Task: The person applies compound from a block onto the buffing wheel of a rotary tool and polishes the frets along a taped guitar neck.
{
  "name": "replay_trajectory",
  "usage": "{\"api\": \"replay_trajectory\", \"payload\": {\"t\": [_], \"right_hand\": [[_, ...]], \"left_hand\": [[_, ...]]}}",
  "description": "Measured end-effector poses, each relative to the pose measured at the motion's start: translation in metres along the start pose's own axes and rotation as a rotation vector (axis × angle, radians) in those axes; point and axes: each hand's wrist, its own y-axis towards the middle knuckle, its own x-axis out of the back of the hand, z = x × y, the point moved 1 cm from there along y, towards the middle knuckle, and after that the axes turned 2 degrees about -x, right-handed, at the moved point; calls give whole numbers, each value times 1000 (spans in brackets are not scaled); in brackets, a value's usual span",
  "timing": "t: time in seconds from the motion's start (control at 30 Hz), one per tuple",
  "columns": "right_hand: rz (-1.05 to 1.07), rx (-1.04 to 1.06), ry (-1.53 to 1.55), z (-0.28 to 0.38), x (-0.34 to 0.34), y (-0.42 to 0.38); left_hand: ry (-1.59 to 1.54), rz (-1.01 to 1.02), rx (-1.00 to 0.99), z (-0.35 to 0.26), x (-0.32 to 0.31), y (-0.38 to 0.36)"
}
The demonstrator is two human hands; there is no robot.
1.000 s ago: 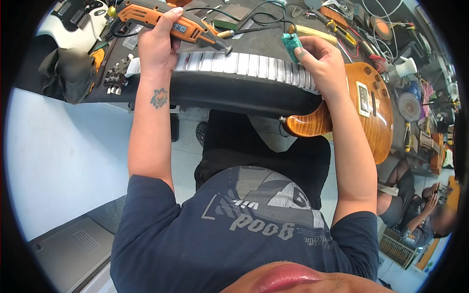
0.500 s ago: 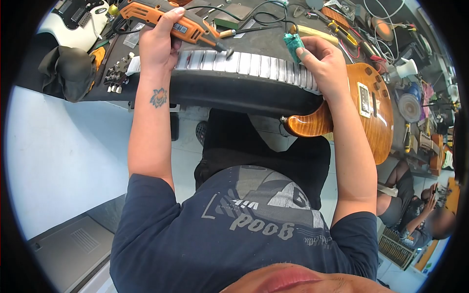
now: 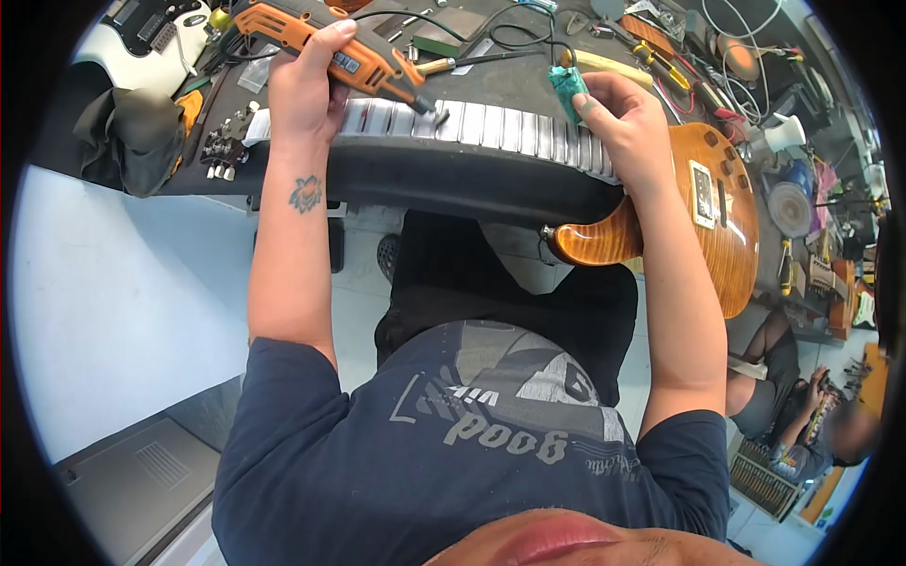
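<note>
My left hand (image 3: pixel 307 85) is wrapped round an orange and black rotary tool (image 3: pixel 363 64). The tool's small polishing wheel (image 3: pixel 441 115) is down at the guitar neck (image 3: pixel 477 123), whose fretboard is covered in silvery strips between the frets. Between the thumb and fingers of my right hand (image 3: pixel 623 118) is a green polishing compound bar (image 3: pixel 567 91), held over the body end of the neck. The amber guitar body (image 3: pixel 722 222) lies to the right, partly behind my right forearm. At the far left of the neck is the headstock (image 3: pixel 226 151) with its tuners.
A dark cloth or cap (image 3: pixel 132 137) and a white guitar body (image 3: pixel 151 42) lie at the left. Screwdrivers (image 3: pixel 661 64), cables and other tools crowd the back and right of the bench (image 3: pixel 510 80). Another person (image 3: pixel 802 415) sits at the lower right.
The rotary tool has dipped, its wheel coming slightly toward me onto the neck. My right hand and the green bar stay in place. The other person's hands have shifted.
</note>
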Motion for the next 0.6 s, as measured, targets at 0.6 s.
{"api": "replay_trajectory", "payload": {"t": [0.6], "right_hand": [[7, -5, 9, 5, -1, -1]], "left_hand": [[12, 64, -18, -7, -6, -8]]}}
